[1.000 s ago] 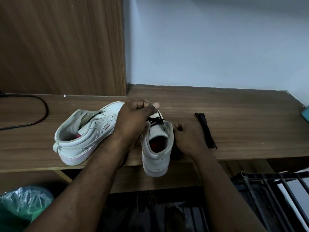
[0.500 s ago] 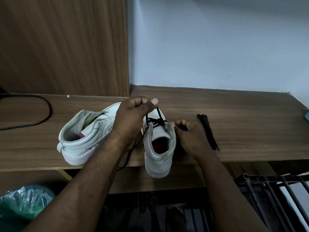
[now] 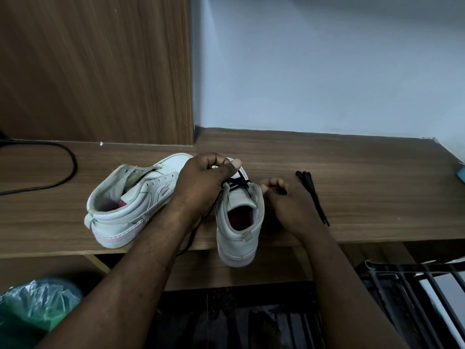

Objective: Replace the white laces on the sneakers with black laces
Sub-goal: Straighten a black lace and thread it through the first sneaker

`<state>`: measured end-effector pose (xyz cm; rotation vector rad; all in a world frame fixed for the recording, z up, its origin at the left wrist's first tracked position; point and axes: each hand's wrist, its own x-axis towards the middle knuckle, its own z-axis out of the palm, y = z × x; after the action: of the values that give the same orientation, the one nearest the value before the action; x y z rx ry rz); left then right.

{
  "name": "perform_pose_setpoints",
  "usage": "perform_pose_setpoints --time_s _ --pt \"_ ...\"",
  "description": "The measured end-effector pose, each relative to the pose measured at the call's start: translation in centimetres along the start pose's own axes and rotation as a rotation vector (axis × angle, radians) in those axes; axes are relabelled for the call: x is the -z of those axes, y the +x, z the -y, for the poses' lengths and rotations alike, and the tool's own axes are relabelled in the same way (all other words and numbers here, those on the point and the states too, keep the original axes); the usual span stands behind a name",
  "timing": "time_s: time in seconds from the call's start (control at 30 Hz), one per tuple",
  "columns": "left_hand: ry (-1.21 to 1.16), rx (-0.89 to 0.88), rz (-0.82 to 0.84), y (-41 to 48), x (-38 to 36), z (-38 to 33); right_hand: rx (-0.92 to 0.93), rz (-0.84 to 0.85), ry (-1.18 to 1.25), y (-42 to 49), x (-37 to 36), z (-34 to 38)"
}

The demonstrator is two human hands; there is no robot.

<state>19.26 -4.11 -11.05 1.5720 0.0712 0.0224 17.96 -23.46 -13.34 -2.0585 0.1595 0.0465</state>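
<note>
Head view: a black lace (image 3: 236,183) is pinched between the thumb and curled fingers of the left hand (image 3: 205,181), above the forepart of the nearer sneaker (image 3: 239,222). The right hand (image 3: 284,205) is held against that sneaker's right side with its fingers curled; whether a lace end is gripped there cannot be told.

Compared with a second ago, the strand under the left thumb has been drawn up and is seen taut, and black crossings are now exposed above the tongue. It is judged that one pass has just been pulled snug, with the upper eyelets still to be threaded. A loose tail is hung over the shelf edge under the left forearm.

The second sneaker (image 3: 130,200), tipped on its side at the left, is shown with bare eyelets, so much of the work is left. A spare black lace (image 3: 312,195), flat and bundled, is laid just beside the right hand.

Both sneakers are of smooth, scuffed white leather with red insoles. The wooden shelf (image 3: 352,172) is matt and grained. A black cable (image 3: 64,172) is looped at far left.
</note>
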Motion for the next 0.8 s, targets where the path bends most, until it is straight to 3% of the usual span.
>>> perform_pose_setpoints --time_s 0.07,0.2,0.33,0.4,0.53,0.67,0.8 --pt "-0.003 0.005 -0.002 0.0 -0.1 0.0 0.021 0.059 0.111 0.2 -0.4 0.0" --pt "0.034 -0.012 0.000 -0.2 0.1 0.3 0.012 0.072 0.053 0.3 -0.9 -0.1" --pt "0.081 0.034 -0.021 -0.2 0.1 0.7 -0.034 0.022 -0.500 0.2 -0.2 -0.8" --pt "0.108 0.069 -0.044 -0.3 0.1 0.8 -0.121 -0.026 -0.628 -0.1 0.2 -1.0" --pt "0.101 0.129 -0.037 -0.1 0.8 0.5 -0.012 -0.090 -0.277 -0.3 0.9 -0.5" --pt "0.157 0.204 0.069 0.0 1.9 0.5 0.036 0.050 0.112 -0.1 -0.1 0.6" --pt "0.308 0.277 0.190 -0.2 2.8 0.6 0.013 0.078 0.096 0.4 -0.9 -0.1"
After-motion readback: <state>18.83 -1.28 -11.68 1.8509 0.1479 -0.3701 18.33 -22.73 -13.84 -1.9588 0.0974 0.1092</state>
